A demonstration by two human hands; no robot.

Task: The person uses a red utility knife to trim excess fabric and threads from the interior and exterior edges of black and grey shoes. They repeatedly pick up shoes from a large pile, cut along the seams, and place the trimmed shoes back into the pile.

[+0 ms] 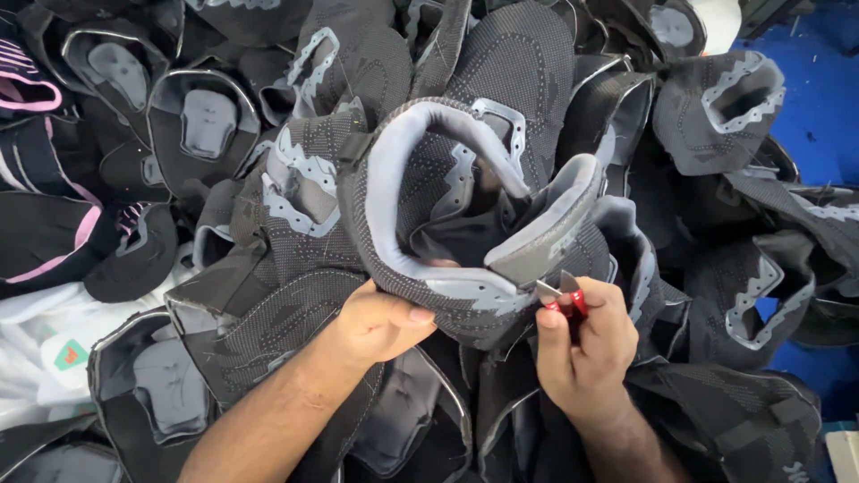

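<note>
Black knitted fabric covers nearly everything here: a deep heap of shoe uppers (pixel 268 295) with grey trim hides the table, and only a strip of blue surface (pixel 819 98) shows at the right edge. The left hand (pixel 380 322) grips the collar of the top shoe upper (pixel 447 215), fingers closed on its rim. The right hand (pixel 586 344) pinches small red-handled snips (pixel 564 300) against that rim. A few pink-edged pieces (pixel 45 224) lie far left.
</note>
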